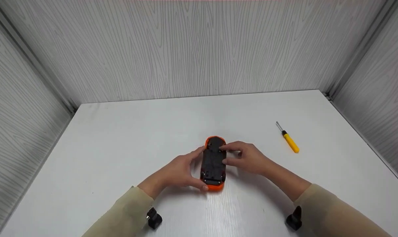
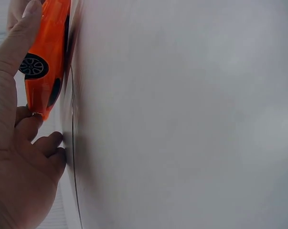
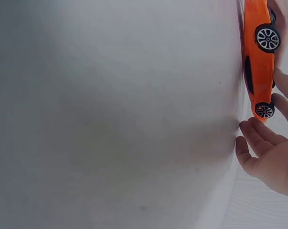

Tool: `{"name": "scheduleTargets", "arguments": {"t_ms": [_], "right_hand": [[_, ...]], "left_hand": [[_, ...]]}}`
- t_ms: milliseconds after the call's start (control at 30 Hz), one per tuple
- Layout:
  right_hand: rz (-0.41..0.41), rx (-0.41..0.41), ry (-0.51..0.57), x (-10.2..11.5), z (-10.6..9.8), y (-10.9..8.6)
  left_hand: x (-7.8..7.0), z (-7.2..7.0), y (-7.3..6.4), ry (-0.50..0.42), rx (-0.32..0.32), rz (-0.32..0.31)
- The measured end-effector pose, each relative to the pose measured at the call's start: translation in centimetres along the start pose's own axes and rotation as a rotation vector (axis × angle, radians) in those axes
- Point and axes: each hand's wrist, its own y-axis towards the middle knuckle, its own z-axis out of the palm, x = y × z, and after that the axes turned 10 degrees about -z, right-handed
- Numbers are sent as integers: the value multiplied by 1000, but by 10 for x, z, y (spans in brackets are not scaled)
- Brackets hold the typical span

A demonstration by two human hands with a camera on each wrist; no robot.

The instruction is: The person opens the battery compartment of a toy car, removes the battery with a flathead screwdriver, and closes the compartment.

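An orange toy car (image 1: 213,164) lies upside down on the white table, its black underside facing up. My left hand (image 1: 182,169) holds it from the left, thumb at the near end and fingers at the far part of its side. In the left wrist view the thumb (image 2: 19,38) lies along the car's side by a wheel (image 2: 33,66). From the right, my right hand (image 1: 246,158) touches the underside with its index finger and thumb, spaced apart. The right wrist view shows its other fingers (image 3: 258,138) loosely bent by the car's end.
A screwdriver (image 1: 289,140) with a yellow handle lies to the right, beyond my right hand, its tip pointing away. Wood-grain panels (image 1: 192,49) stand behind the table (image 1: 126,131) and on both sides. A small black device (image 1: 154,220) sits at the left wrist.
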Motion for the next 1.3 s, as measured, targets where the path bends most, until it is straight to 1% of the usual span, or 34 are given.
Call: {"name": "scheduleTargets", "arguments": {"t_ms": [167,533,867,1233,1300], "right_hand": [[5,21,-22,1,-1,1],[53,51,-20,0,2,2],[23,51,-18,1,3,2],[5,53,-16,-2,3,1],[0,51,-2,-2,3,1]], "left_hand": [[0,1,0,6,-1,-15],[4,5,-3,19,-11,-38],[4,5,-3,41,-31,-53],[4,6,-3,37,-36,-47],[4,7,-2,38,-39,-47]]}}
